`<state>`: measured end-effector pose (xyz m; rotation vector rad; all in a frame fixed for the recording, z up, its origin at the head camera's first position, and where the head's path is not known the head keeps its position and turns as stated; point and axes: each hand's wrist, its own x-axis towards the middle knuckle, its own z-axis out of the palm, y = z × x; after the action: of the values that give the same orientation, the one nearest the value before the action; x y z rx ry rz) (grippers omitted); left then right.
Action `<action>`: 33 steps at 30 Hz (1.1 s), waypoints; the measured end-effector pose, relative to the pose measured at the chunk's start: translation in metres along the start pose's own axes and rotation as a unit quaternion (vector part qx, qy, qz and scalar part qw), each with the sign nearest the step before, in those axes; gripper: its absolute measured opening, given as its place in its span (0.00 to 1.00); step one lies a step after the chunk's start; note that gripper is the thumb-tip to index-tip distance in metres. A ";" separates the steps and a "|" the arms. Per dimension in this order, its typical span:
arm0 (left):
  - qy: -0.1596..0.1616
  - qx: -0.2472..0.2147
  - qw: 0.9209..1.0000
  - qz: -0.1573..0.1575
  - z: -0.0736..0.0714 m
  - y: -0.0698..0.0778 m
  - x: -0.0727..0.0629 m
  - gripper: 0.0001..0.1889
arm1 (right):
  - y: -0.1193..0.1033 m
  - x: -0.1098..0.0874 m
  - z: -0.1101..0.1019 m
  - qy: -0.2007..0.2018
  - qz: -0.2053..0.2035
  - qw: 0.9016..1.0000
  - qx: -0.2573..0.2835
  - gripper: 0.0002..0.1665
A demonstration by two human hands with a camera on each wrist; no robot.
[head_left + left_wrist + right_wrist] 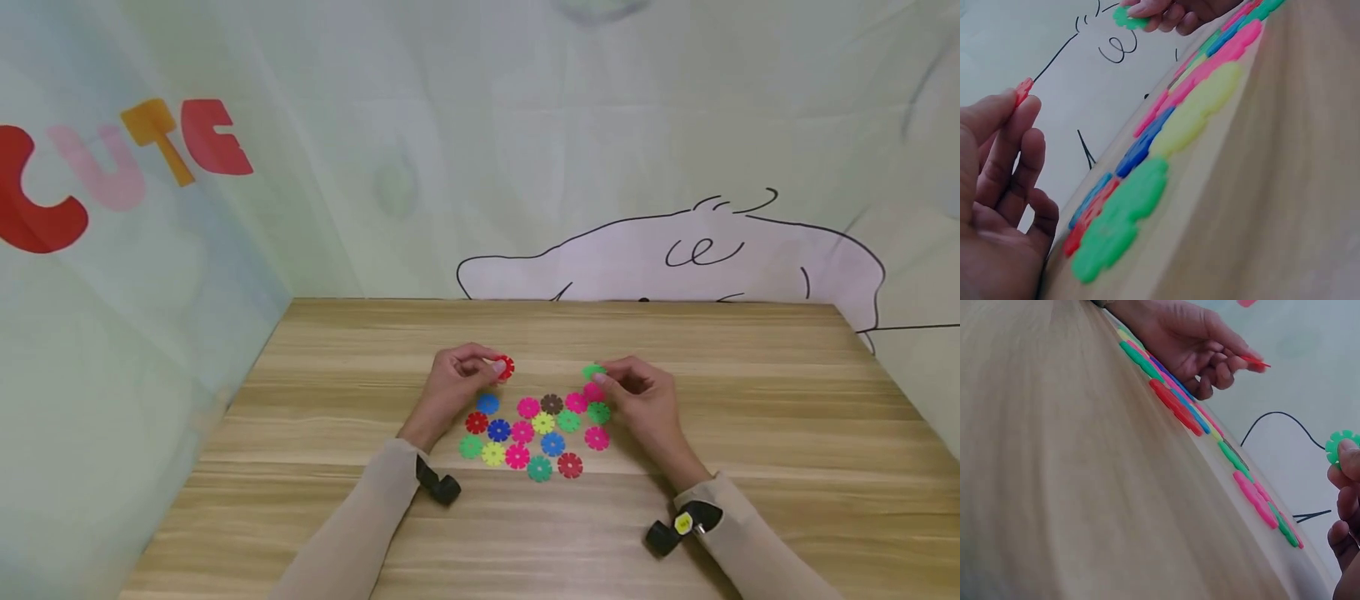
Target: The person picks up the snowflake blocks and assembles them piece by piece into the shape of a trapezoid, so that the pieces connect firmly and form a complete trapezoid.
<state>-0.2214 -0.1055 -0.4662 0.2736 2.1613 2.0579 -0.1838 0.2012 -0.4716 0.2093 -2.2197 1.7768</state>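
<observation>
Red disc (509, 367) pinched in left hand (465, 375), green disc (593, 370) in right hand (643, 393), over desk (337, 358), far side of loose discs (540, 427). Looks like pick-up step; next likely calls for slot alignment.

A small, flat red disc (509, 367) with a notched rim is raised just below the middle of the head view, pinched between thumb and fingers of the left hand (457, 375); the left wrist view shows it tilted at the left, the right wrist view nearly edge-on at upper right. A similar green disc (592, 371), right of centre, is pinched by the right hand (651, 404) and seen face-on at the right edge of the right wrist view, partly covered by the thumb. The two are well apart.
</observation>
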 end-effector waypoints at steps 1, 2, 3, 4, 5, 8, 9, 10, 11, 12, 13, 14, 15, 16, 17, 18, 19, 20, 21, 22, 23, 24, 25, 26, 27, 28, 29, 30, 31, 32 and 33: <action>-0.005 0.002 1.000 -0.003 0.002 0.000 0.000 0.10 | 0.000 -0.001 0.001 -0.003 -0.001 1.000 0.003 0.08; -0.009 0.004 1.000 -0.005 0.003 -0.001 0.000 0.09 | 0.000 -0.001 0.002 -0.004 -0.002 1.000 0.006 0.08; -0.011 0.005 1.000 -0.005 0.004 -0.001 0.000 0.09 | -0.001 -0.002 0.002 -0.006 -0.002 1.000 0.009 0.08; -0.012 0.006 1.000 -0.005 0.006 -0.001 0.000 0.08 | -0.001 -0.002 0.003 -0.007 -0.002 1.000 0.013 0.08; -0.011 0.005 1.000 -0.004 0.007 -0.001 0.000 0.08 | -0.001 -0.002 0.003 -0.007 -0.001 1.000 0.015 0.08; -0.010 0.000 1.000 0.006 0.011 -0.002 0.001 0.08 | -0.002 -0.002 0.006 -0.011 -0.003 1.000 0.022 0.09; -0.012 -0.002 1.000 0.010 0.012 -0.001 0.001 0.08 | -0.002 -0.002 0.007 -0.012 -0.004 1.000 0.024 0.09; -0.015 -0.001 1.000 0.014 0.014 -0.001 0.001 0.08 | -0.002 -0.002 0.008 -0.014 -0.005 1.000 0.026 0.09; -0.018 0.002 1.000 0.018 0.016 -0.001 0.002 0.08 | -0.003 -0.002 0.009 -0.016 -0.006 0.999 0.027 0.09; -0.021 0.005 1.000 0.021 0.018 0.000 0.002 0.09 | -0.004 -0.003 0.011 -0.020 -0.008 0.999 0.028 0.09; -0.024 0.009 0.999 0.023 0.021 0.001 0.002 0.09 | -0.004 -0.003 0.013 -0.024 -0.010 0.999 0.027 0.08; -0.027 0.012 0.999 0.024 0.023 0.001 0.003 0.09 | -0.005 -0.003 0.015 -0.028 -0.014 0.999 0.025 0.08; -0.029 0.013 0.999 0.024 0.025 0.001 0.003 0.08 | -0.005 -0.003 0.017 -0.033 -0.015 0.999 0.025 0.07; -0.030 0.015 0.999 0.024 0.027 0.002 0.004 0.08 | -0.006 -0.003 0.019 -0.038 -0.018 0.999 0.026 0.06; -0.031 0.016 0.999 0.023 0.029 0.002 0.005 0.08 | -0.006 -0.003 0.021 -0.043 -0.020 0.999 0.026 0.06; -0.032 0.016 0.999 0.023 0.030 0.002 0.005 0.09 | -0.007 -0.004 0.023 -0.046 -0.021 0.998 0.027 0.05; -0.033 0.016 0.999 0.023 0.032 0.001 0.006 0.09 | -0.007 -0.004 0.025 -0.050 -0.023 0.998 0.029 0.05; -0.033 0.015 0.999 0.024 0.033 0.001 0.007 0.09 | -0.008 -0.004 0.027 -0.053 -0.023 0.998 0.033 0.04; -0.033 0.014 0.999 0.024 0.034 0.001 0.007 0.09 | -0.008 -0.004 0.029 -0.056 -0.022 0.998 0.038 0.04; -0.032 0.015 0.999 0.024 0.035 0.001 0.007 0.09 | -0.009 -0.004 0.032 -0.058 -0.022 0.997 0.039 0.04; -0.032 0.015 0.999 0.023 0.035 0.001 0.007 0.09 | -0.009 -0.003 0.034 -0.062 -0.023 0.997 0.040 0.04; -0.032 0.014 0.999 0.021 0.035 0.000 0.007 0.10 | -0.009 -0.003 0.035 -0.066 -0.023 0.997 0.043 0.04; -0.033 0.013 0.999 0.019 0.035 0.001 0.007 0.10 | -0.010 -0.003 0.037 -0.070 -0.023 0.996 0.045 0.04; -0.033 0.011 0.999 0.017 0.035 0.001 0.006 0.10 | -0.010 -0.003 0.038 -0.072 -0.023 0.996 0.047 0.04; -0.035 0.011 0.999 0.015 0.035 0.001 0.006 0.10 | -0.011 -0.003 0.039 -0.073 -0.024 0.996 0.049 0.05; -0.037 0.010 0.999 0.015 0.035 0.001 0.005 0.10 | -0.011 -0.003 0.040 -0.074 -0.024 0.996 0.051 0.05; -0.041 0.009 0.999 0.015 0.035 0.001 0.005 0.10 | -0.011 -0.003 0.041 -0.074 -0.023 0.996 0.052 0.04; -0.044 0.009 0.999 0.016 0.035 0.001 0.005 0.10 | -0.012 -0.003 0.041 -0.074 -0.023 0.996 0.053 0.05; -0.046 0.010 0.999 0.018 0.035 0.001 0.005 0.10 | -0.012 -0.003 0.042 -0.073 -0.023 0.996 0.054 0.04; -0.048 0.011 0.999 0.021 0.034 0.001 0.005 0.10 | -0.012 -0.003 0.042 -0.072 -0.023 0.996 0.054 0.04; -0.051 0.013 0.998 0.023 0.034 0.001 0.006 0.10 | -0.012 -0.003 0.042 -0.071 -0.023 0.996 0.054 0.04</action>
<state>-0.2192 -0.0710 -0.4668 0.4266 2.1428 1.9937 -0.1833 0.1573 -0.4694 0.4193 -2.1953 1.9139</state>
